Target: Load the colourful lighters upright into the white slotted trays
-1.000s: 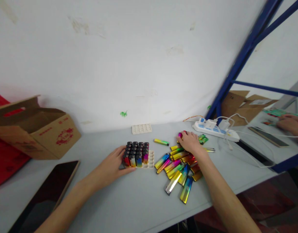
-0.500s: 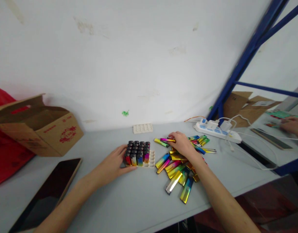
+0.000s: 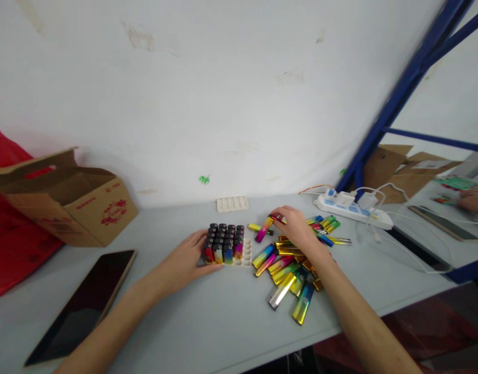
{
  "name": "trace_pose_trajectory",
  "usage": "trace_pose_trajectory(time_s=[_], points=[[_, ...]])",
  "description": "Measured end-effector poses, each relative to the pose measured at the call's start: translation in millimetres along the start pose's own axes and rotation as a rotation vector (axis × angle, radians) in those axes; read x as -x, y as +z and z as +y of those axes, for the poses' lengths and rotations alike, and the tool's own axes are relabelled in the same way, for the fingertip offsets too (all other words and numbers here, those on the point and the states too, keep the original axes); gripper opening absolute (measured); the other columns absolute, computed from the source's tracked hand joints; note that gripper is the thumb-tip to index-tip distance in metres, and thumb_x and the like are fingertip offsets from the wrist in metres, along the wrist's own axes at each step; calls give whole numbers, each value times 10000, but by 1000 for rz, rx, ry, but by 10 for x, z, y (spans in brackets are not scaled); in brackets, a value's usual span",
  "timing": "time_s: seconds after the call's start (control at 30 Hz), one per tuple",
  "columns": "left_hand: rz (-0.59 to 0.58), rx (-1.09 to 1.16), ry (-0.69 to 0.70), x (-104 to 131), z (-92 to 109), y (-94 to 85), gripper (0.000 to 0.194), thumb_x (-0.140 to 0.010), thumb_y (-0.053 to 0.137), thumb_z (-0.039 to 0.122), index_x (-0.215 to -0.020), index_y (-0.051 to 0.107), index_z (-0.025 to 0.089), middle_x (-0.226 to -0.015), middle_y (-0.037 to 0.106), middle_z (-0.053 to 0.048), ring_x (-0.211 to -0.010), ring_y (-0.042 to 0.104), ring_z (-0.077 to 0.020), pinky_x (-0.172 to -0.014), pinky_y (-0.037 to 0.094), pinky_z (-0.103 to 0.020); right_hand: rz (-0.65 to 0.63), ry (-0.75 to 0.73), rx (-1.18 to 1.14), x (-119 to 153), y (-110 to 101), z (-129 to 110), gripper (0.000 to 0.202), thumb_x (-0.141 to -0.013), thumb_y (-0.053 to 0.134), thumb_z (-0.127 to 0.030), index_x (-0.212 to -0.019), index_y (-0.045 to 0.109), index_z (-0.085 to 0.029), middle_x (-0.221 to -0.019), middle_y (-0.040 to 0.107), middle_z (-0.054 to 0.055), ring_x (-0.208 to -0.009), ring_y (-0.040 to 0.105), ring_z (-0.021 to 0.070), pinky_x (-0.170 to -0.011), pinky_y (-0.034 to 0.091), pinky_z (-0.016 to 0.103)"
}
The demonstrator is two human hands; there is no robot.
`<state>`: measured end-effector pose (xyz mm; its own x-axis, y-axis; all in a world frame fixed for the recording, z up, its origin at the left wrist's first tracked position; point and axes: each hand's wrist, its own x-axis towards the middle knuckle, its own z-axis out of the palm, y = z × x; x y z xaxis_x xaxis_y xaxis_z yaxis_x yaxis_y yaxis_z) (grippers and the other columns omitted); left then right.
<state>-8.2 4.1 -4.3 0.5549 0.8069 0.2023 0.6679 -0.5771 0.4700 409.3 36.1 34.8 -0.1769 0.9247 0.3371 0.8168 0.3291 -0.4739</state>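
Observation:
Several lighters (image 3: 219, 240) with black tops stand upright in rows in a white tray (image 3: 247, 253) whose right-hand holes show bare. My left hand (image 3: 194, 255) grips the left side of this group, thumb along the front and fingers behind. In my right hand (image 3: 293, 224) is a shiny pink-and-gold lighter (image 3: 264, 230), pinched at its upper end and tilted with the pink end down. Below and around that hand lies a loose pile of metallic, multicoloured lighters (image 3: 286, 267). A yellow-green lighter (image 3: 255, 227) lies partly behind the held one.
A second white tray (image 3: 232, 203) rests against the wall. Left are an open cardboard box (image 3: 83, 208) and a dark tablet (image 3: 81, 306). A power strip (image 3: 354, 209) with white cables is at the right, by a blue frame (image 3: 390, 104). Another person's hand (image 3: 475, 201) shows far right.
The pink-and-gold lighter in my right hand has turned from lying flat to tilted, pink end down. My left hand stays at the tray. The whole view has shifted slightly.

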Motion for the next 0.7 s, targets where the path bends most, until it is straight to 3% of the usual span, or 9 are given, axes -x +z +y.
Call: trace_pose_trajectory(time_s=[0.13, 0.27, 0.33, 0.43, 0.57, 0.7], points=[[9, -4, -2, -10, 40, -14, 762, -1113, 953, 678, -1739, 782, 279, -1843, 783, -203, -1725, 753, -470, -1519, 580, -629, 123, 67, -179, -9, 25, 24, 84, -1192, 795, -322, -1232, 806, -248, -1221, 955, 158, -1131, 908, 333, -1127, 717, 494], [10, -5, 7, -22, 70, -19, 748, -1094, 956, 643, -1726, 787, 279, -1824, 789, -220, -1717, 755, -514, -1492, 602, -695, 180, 122, -627, 6, 73, -36, 499, -1172, 773, -771, -1297, 609, -317, -1069, 927, 71, -935, 870, 292, -909, 744, 462], [6, -5, 9, -24, 75, -18, 740, -1094, 946, 644, -1724, 785, 290, -1832, 782, -217, -1726, 746, -516, -1489, 606, -692, 135, 140, -893, 19, 97, -118, 670, -1085, 825, -912, -1301, 533, -349, -965, 855, -27, -813, 820, 245, -796, 731, 409], [0, -5, -7, -26, 74, -14, 740, -1105, 928, 658, -1711, 778, 260, -1841, 769, -225, -1717, 748, -503, -1491, 598, -687, 2, 204, -1148, 29, 130, -279, 787, -978, 931, -950, -1268, 478, -375, -866, 763, -121, -601, 620, 162, -608, 631, 307], [0, 1, -12, -25, 55, -3, 702, -1090, 956, 678, -1630, 824, 250, -1813, 788, -219, -1691, 766, -481, -1501, 588, -641, -150, 252, -1241, 30, 190, -479, 807, -907, 956, -1000, -1127, 544, -341, -687, 541, -157, -534, 346, 114, -530, 419, 233], [13, -14, -1, -12, 24, 11, 719, -1114, 936, 719, -1645, 823, 248, -1825, 780, -225, -1693, 763, -475, -1503, 587, -638, -243, 288, -1190, 51, 264, -595, 883, -947, 737, -1148, -790, 473, -320, -626, 286, -127, -548, 220, 112, -511, 240, 254]])
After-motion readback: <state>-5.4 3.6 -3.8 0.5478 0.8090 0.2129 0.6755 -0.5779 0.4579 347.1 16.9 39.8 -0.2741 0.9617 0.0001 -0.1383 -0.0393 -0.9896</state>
